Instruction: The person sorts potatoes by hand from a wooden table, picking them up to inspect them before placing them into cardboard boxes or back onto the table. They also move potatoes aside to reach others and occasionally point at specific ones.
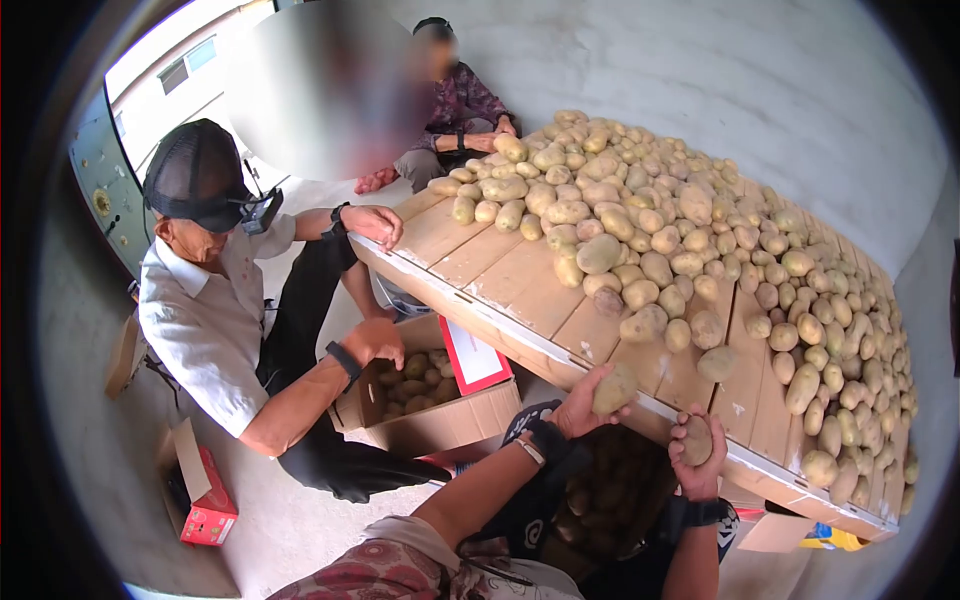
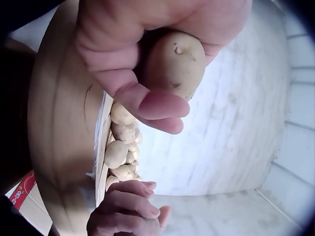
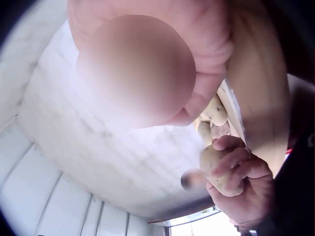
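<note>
My left hand point(image 1: 578, 408) grips a pale yellow potato point(image 1: 614, 390) just above the near edge of the wooden slatted table point(image 1: 480, 240). Its fingers curl round the potato in the left wrist view, where a small eye and dark spots show on the skin. To the right, my right hand point(image 1: 708, 464) holds a second, browner potato point(image 1: 691, 441) against its palm. A blur covers that potato in the right wrist view. A large heap of potatoes point(image 1: 640, 210) lies on the table beyond both hands. Below them, a dark container of potatoes point(image 1: 605, 490) stands between my legs.
A person in a white shirt point(image 1: 195, 290) sits at the left, one hand over a cardboard box point(image 1: 440, 435) of potatoes. Another person point(image 1: 465, 100) sits at the far end of the table. A red box point(image 1: 208, 515) stands on the floor. A wall point(image 1: 720, 70) backs the table.
</note>
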Demonstrator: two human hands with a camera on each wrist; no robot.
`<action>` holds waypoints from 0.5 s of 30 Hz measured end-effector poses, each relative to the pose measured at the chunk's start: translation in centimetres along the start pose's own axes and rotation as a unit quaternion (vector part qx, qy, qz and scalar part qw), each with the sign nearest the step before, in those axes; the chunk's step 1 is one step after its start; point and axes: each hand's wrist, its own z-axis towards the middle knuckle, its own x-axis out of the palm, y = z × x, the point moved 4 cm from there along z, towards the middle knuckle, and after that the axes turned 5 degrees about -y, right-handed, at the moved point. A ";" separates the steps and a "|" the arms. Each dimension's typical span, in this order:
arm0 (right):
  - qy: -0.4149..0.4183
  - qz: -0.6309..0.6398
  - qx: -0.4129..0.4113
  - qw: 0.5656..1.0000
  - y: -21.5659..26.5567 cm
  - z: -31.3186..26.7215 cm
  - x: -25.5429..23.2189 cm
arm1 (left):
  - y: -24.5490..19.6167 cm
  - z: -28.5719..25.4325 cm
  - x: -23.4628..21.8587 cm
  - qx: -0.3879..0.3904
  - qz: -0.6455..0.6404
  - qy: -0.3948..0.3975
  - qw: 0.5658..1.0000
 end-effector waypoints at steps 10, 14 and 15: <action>-0.045 -0.112 -0.122 0.985 1.0 -0.2 0.3 | -0.2 0.2 -0.6 0.004 0.002 -0.026 1.000; -0.036 -0.138 -0.137 0.980 1.2 -0.3 0.1 | 0.3 0.4 -0.6 0.001 0.015 -0.028 1.000; -0.036 -0.134 -0.138 0.981 1.2 -0.3 0.2 | 0.3 0.4 -0.6 0.006 0.017 -0.030 0.999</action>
